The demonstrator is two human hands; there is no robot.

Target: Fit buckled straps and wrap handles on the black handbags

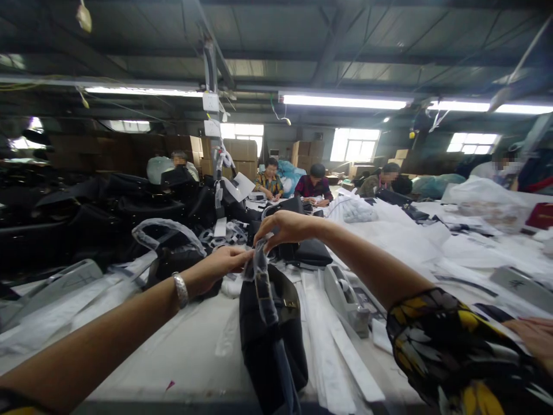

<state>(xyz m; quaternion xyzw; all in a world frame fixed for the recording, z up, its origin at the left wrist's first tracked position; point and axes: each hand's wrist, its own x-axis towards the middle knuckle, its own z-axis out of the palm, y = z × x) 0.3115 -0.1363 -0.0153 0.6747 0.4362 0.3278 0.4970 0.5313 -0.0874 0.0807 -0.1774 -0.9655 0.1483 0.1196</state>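
A black handbag stands on the table right in front of me. Its handle is wrapped in clear plastic film and rises toward my hands. My right hand reaches over from above, thumb and fingers closed around the top of the wrapped handle. From the left, my left hand pinches at the same spot on the handle, its fingertips partly hidden there. A silver bracelet circles my left wrist. A second bag with a film-wrapped handle stands just beyond my left hand.
A tape dispenser stands right of the handbag, beside long white paper strips. Black bags are heaped at the left. White wrapping sheets cover the right. Several people work across the table; another person's hand shows at the right edge.
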